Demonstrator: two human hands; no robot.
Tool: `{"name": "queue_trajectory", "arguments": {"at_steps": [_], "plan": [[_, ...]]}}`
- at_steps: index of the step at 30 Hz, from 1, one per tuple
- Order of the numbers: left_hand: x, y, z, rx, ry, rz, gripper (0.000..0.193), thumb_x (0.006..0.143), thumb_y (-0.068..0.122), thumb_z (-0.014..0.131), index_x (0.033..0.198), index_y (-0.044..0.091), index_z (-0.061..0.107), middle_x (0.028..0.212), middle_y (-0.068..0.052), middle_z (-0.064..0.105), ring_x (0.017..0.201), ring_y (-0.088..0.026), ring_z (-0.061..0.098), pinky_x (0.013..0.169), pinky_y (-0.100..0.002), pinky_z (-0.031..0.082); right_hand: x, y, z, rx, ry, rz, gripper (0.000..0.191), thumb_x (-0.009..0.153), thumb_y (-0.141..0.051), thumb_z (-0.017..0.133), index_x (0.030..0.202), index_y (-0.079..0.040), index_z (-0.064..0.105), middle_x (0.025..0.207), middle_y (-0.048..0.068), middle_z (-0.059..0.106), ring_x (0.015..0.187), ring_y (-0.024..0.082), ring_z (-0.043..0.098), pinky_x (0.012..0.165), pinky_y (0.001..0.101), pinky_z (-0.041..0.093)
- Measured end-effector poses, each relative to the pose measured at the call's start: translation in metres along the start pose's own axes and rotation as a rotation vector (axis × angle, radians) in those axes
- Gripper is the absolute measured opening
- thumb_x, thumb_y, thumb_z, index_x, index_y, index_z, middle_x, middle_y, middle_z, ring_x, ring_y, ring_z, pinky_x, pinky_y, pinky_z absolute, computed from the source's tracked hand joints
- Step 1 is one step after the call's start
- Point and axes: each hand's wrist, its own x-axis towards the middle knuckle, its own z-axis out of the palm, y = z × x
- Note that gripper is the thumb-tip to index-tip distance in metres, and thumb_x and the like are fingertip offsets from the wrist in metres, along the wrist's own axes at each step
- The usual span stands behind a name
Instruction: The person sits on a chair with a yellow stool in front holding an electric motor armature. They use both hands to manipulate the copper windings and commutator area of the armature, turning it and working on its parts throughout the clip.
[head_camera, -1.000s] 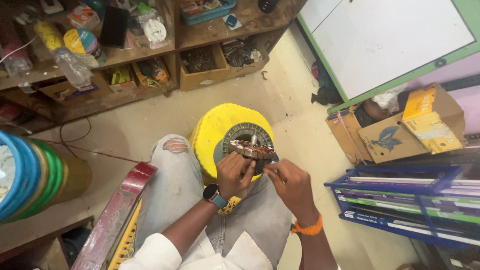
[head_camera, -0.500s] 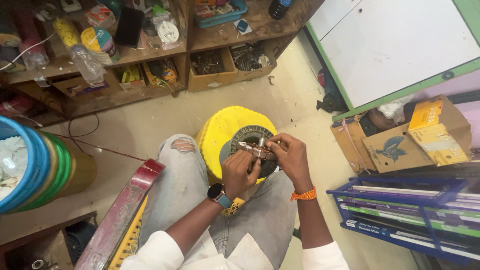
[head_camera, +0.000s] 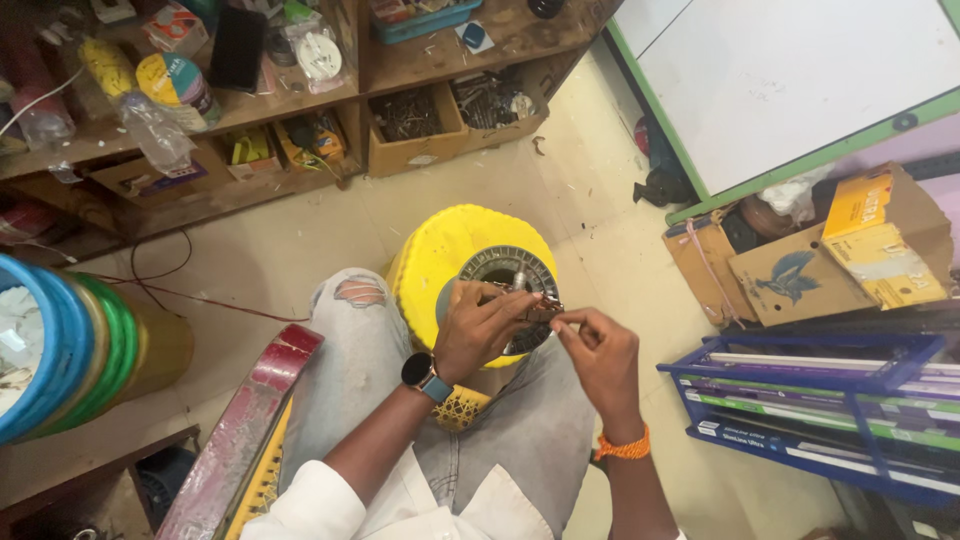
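Both hands are up over the round metal part (head_camera: 505, 275), which sits on a yellow stool (head_camera: 450, 250) just past the knees. The left hand (head_camera: 478, 330) has its fingers curled on the part's near edge, pinching a thin wire (head_camera: 535, 305) there. The right hand (head_camera: 598, 350) sits just beside it, fingertips pinched tight on the same wire's end. Cardboard boxes (head_camera: 800, 270) are off to the right, shelves (head_camera: 300, 100) up ahead.

Bright, even light — soft shadows
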Motion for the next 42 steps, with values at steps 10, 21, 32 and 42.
{"name": "queue_trajectory", "arguments": {"at_steps": [10,21,32,42], "plan": [[0.0,-0.004,0.002,-0.021,-0.009,0.001,0.037,0.083,0.019,0.082,0.118,0.02,0.07,0.125,0.009,0.069,0.104,-0.02,0.061,0.093,-0.04,0.044,-0.021,0.0,0.022,-0.038,0.066,-0.352,0.007,0.09,-0.003,0.073,0.095,0.0,0.07,0.08,0.009,0.069,0.057,0.013,0.059,0.052,0.0292,0.046],[-0.005,-0.013,0.009,-0.016,-0.049,0.024,0.036,0.084,0.016,0.08,0.119,0.018,0.071,0.129,0.008,0.066,0.108,-0.021,0.058,0.096,-0.042,0.043,-0.025,0.017,0.035,-0.089,0.073,-0.398,0.004,0.091,0.0,0.069,0.095,0.0,0.068,0.086,0.013,0.069,0.072,0.028,0.068,0.061,0.0353,0.052],[-0.023,-0.007,0.016,0.133,0.161,0.165,0.016,0.087,0.017,0.083,0.095,0.016,0.069,0.093,0.0,0.06,0.086,-0.02,0.057,0.08,-0.041,0.044,-0.034,0.0,0.007,-0.198,-0.007,-0.505,0.007,0.08,-0.007,0.078,0.082,-0.007,0.072,0.071,0.005,0.066,0.057,0.022,0.059,0.059,0.0355,0.046],[-0.024,0.002,0.015,-0.057,0.087,0.157,0.022,0.087,0.012,0.079,0.108,0.007,0.076,0.073,-0.002,0.054,0.061,-0.021,0.056,0.058,-0.035,0.047,-0.022,-0.016,-0.002,-0.111,-0.186,-0.508,0.011,0.083,-0.008,0.077,0.09,-0.005,0.07,0.077,0.008,0.067,0.061,0.021,0.064,0.055,0.0321,0.05]]}}
